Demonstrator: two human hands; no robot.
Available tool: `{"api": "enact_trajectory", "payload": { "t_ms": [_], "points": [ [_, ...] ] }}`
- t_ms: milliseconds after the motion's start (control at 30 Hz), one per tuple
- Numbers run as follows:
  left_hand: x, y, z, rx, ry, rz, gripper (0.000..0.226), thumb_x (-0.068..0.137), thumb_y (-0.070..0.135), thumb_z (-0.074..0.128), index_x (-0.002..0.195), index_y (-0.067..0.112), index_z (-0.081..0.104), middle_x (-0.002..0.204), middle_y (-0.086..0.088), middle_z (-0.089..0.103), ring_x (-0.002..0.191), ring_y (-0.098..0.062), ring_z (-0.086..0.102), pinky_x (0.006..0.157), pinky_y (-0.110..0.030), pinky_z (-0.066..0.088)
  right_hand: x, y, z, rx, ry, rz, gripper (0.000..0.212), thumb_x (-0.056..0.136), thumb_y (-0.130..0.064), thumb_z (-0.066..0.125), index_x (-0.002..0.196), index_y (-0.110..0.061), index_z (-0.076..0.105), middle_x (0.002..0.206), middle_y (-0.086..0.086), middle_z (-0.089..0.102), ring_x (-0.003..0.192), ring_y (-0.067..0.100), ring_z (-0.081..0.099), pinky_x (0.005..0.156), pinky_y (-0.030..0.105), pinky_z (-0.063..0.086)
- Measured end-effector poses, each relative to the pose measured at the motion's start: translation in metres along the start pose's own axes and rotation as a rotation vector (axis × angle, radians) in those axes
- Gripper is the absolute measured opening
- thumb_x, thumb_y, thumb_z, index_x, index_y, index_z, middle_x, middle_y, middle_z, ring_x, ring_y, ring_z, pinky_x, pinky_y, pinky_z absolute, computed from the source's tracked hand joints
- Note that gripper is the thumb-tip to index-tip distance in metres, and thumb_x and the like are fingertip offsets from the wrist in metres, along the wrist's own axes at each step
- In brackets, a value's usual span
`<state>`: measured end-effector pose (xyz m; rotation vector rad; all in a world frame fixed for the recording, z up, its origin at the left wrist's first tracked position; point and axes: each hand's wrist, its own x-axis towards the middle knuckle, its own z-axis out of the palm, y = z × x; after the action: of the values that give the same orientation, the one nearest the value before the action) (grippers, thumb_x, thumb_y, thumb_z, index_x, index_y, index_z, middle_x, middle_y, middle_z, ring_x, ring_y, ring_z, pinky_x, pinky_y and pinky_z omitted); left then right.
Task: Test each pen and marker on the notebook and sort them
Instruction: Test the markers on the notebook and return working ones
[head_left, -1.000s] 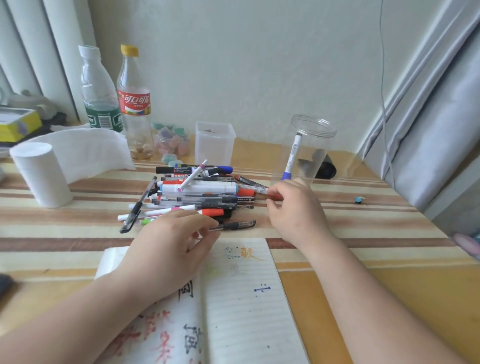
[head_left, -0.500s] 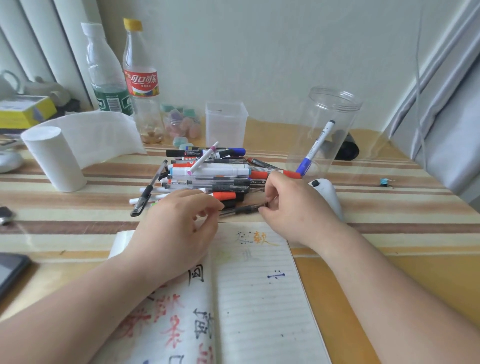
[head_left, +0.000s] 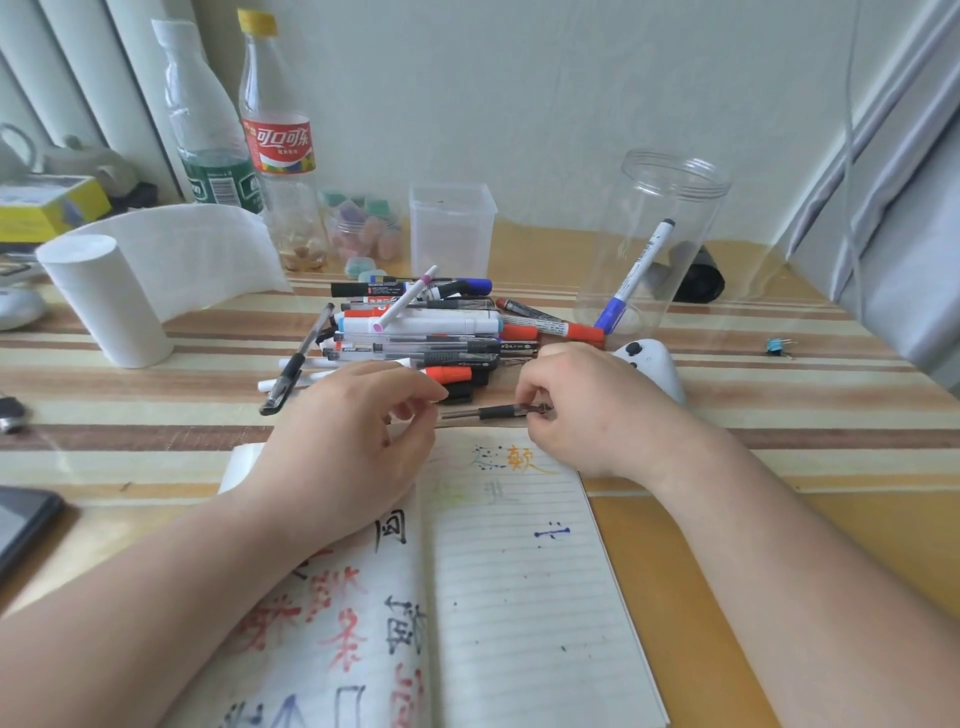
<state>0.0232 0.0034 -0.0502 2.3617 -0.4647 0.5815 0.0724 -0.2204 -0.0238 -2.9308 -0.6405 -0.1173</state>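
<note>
The right hand (head_left: 587, 410) pinches the black pen (head_left: 493, 413) at its right end. The left hand (head_left: 353, 436) has its fingers curled at the left end, grip unclear. It is better to pull straight apart.

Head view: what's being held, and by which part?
The right hand pinches the thin black-gripped clear pen at its right end; whether the left hand holds anything cannot be told.

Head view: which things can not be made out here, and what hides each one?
All in the head view.
- Black pen: its right end is inside the right hand; whether the left hand touches its tip is unclear.
- Pile: lower pens covered by upper ones, so no count.
- Black object: partly behind the clear jar, too blurred to name.
- Dark device: cut off by the left edge.
</note>
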Motion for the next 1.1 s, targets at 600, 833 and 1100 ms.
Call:
{"api": "enact_trajectory", "payload": {
  "t_ms": [600,833,1100],
  "points": [
    [0.009,-0.015,-0.001,0.340,-0.103,-0.108,0.026,0.086,0.011,0.069,0.111,0.018,0.073,0.105,-0.003,0.069,0.102,-0.034,0.062,0.089,-0.043,0.049,0.003,-0.002,0.014,0.269,0.157,-0.022,0.006,0.086,-0.023,0.068,0.090,-0.027,0.070,0.088,-0.012,0.061,0.085,0.012,0.059,0.077,0.038,0.053],
    [0.012,-0.013,0.002,0.364,-0.130,-0.190,0.038,0.090,0.019,0.066,0.128,0.026,0.064,0.118,0.000,0.057,0.118,-0.030,0.050,0.100,-0.046,0.035,0.005,-0.001,0.019,0.290,0.165,-0.078,0.008,0.085,-0.022,0.069,0.091,-0.025,0.072,0.085,-0.012,0.061,0.084,0.014,0.061,0.077,0.039,0.053],
    [0.009,-0.011,0.003,0.328,-0.086,-0.151,0.031,0.083,0.011,0.067,0.110,0.024,0.058,0.102,0.009,0.062,0.109,-0.025,0.057,0.096,-0.042,0.031,0.003,-0.002,0.018,0.315,0.201,-0.107,0.007,0.085,-0.019,0.069,0.090,-0.024,0.072,0.087,-0.011,0.062,0.083,0.012,0.061,0.075,0.038,0.054]
  ]
}}
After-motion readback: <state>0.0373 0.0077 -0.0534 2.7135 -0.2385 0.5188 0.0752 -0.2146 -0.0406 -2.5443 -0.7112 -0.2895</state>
